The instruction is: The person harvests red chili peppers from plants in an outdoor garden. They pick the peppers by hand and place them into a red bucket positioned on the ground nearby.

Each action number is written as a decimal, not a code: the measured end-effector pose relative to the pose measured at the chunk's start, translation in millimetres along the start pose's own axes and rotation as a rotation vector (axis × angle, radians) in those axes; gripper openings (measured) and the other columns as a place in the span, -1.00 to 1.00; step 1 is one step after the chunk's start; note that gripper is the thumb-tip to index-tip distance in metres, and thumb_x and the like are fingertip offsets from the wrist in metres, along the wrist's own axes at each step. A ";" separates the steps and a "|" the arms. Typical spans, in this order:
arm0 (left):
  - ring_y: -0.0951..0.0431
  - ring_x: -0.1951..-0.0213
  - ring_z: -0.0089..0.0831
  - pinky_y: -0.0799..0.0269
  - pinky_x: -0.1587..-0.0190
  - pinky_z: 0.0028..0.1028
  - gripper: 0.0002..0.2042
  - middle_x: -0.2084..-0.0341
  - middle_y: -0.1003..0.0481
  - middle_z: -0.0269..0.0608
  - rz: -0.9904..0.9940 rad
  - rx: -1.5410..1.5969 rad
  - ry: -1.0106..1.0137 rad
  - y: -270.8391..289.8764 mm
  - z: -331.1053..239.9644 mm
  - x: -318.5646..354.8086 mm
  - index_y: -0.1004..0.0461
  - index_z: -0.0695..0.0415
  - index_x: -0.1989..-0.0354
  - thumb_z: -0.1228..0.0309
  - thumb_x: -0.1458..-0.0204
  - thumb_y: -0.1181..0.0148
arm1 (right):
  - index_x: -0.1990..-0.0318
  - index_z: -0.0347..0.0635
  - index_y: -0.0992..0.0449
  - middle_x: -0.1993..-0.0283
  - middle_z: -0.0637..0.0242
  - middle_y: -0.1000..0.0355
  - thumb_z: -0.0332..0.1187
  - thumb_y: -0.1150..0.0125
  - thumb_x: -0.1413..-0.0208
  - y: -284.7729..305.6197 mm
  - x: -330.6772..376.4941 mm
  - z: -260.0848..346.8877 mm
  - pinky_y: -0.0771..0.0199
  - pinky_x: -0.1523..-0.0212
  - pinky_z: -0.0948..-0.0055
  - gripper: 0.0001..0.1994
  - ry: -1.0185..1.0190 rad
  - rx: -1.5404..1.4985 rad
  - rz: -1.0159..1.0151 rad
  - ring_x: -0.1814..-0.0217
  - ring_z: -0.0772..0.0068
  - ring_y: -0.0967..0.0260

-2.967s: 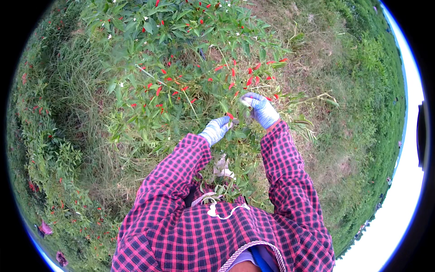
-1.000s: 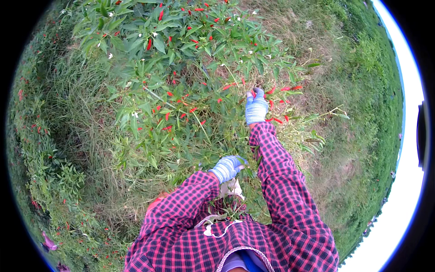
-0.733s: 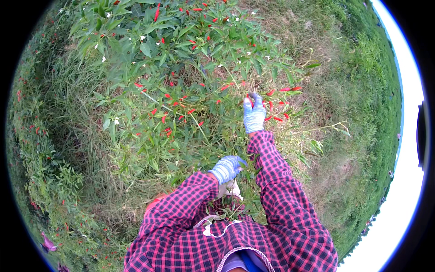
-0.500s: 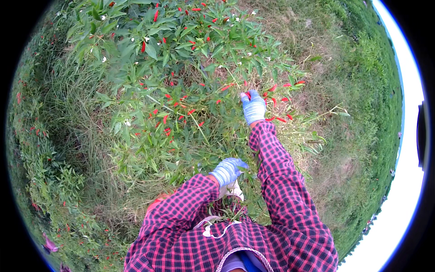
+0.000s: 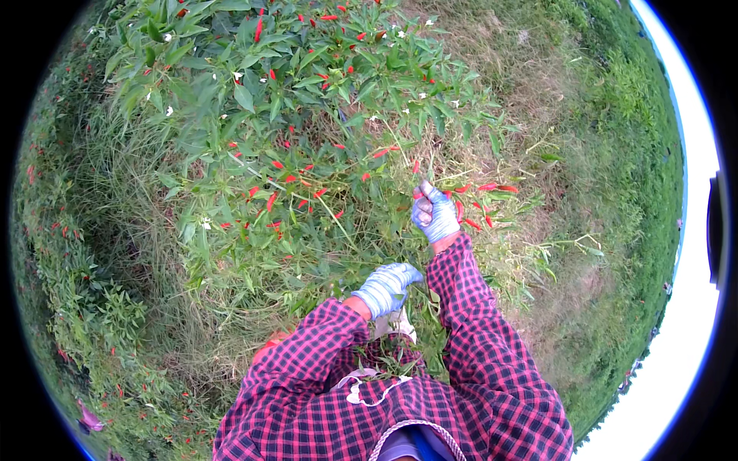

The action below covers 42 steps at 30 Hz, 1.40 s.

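Observation:
My right hand (image 5: 435, 215), in a blue-and-white knit glove with bare-looking fingertips, is closed among the stems right of centre. A bit of red chilli pepper (image 5: 418, 194) shows at its fingertips. Several other red chillies (image 5: 460, 210) hang just right of that hand. Lower down, close to my body, my left hand (image 5: 387, 289) wears a like glove, its fingers curled over leaves and stems of the chilli plant (image 5: 307, 131). What lies within those fingers is hidden. Something white and cloth-like (image 5: 395, 326) hangs just below the left hand.
Ripe chillies (image 5: 259, 31) and white flowers dot the bush ahead and to the left. A bent stem (image 5: 573, 242) sticks out at the right over dry grass (image 5: 538, 138). An orange-red item (image 5: 270, 344) lies beside my left sleeve. More plants stand farther left.
My right hand has pulled back toward me and slightly right, turning so its curled fingers show. Nearby chillies and stems have shifted. My left hand has barely moved.

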<state>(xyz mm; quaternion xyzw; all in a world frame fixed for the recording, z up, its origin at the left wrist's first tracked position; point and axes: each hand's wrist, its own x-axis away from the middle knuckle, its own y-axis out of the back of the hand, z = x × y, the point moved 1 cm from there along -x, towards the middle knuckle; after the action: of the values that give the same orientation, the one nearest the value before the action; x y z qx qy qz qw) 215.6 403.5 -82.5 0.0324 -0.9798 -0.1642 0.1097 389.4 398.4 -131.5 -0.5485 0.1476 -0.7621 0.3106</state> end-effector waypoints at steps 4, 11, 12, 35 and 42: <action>-0.36 0.22 -0.20 -0.25 0.13 -0.36 -0.60 0.34 -0.38 -0.12 0.082 -0.031 0.027 5.7 -5.7 -5.0 -0.36 0.09 0.24 0.57 0.41 -0.07 | 0.54 -0.16 -0.32 0.77 0.43 -0.14 -0.22 -0.01 0.05 13.9 -1.5 22.3 0.01 0.82 0.51 -0.79 0.217 0.567 -0.285 0.83 0.51 -0.02; -0.37 0.25 -0.18 -0.27 0.18 -0.34 -0.67 0.36 -0.40 -0.13 0.130 -0.033 -0.003 -11.0 -4.2 -5.3 -0.38 0.09 0.27 0.56 0.35 -0.01 | 0.58 -0.07 -0.25 0.78 0.45 -0.04 -0.16 0.06 -0.01 -11.2 -5.2 48.0 0.13 0.88 0.60 -0.75 0.152 0.000 0.143 0.84 0.58 0.08; -0.37 0.25 -0.18 -0.27 0.18 -0.33 -0.67 0.35 -0.40 -0.13 0.145 -0.021 0.002 -14.8 -3.4 -5.9 -0.38 0.10 0.27 0.55 0.35 -0.01 | 0.57 -0.07 -0.23 0.79 0.46 -0.02 -0.16 0.07 -0.02 -12.7 -5.6 52.1 0.15 0.89 0.61 -0.76 0.133 -0.195 0.336 0.84 0.59 0.10; -0.36 0.26 -0.18 -0.25 0.18 -0.32 -0.63 0.41 -0.39 -0.16 0.231 -0.063 0.033 -36.9 -2.7 9.7 -0.37 0.04 0.23 0.44 0.36 -0.11 | 0.40 -0.13 -0.25 0.70 0.37 -0.23 -0.36 -0.01 0.08 -26.6 -82.2 71.0 0.09 0.91 0.50 -0.89 -0.113 0.992 -0.264 0.85 0.56 -0.06; -0.36 0.24 -0.20 -0.25 0.16 -0.34 -0.64 0.36 -0.39 -0.15 0.228 -0.077 0.034 -24.9 -10.6 3.4 -0.38 0.05 0.25 0.53 0.36 -0.04 | 0.34 -0.28 -0.35 0.55 0.19 -0.36 -0.31 -0.13 0.16 -48.0 -52.5 54.3 -0.32 0.56 0.41 -0.75 0.068 1.834 0.074 0.56 0.28 -0.33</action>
<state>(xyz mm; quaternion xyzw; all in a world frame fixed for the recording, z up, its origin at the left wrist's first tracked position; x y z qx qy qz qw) 215.4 376.4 -80.2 -0.0809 -0.9681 -0.1875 0.1453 435.6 474.7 -124.2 -0.0594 -0.4884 -0.5859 0.6439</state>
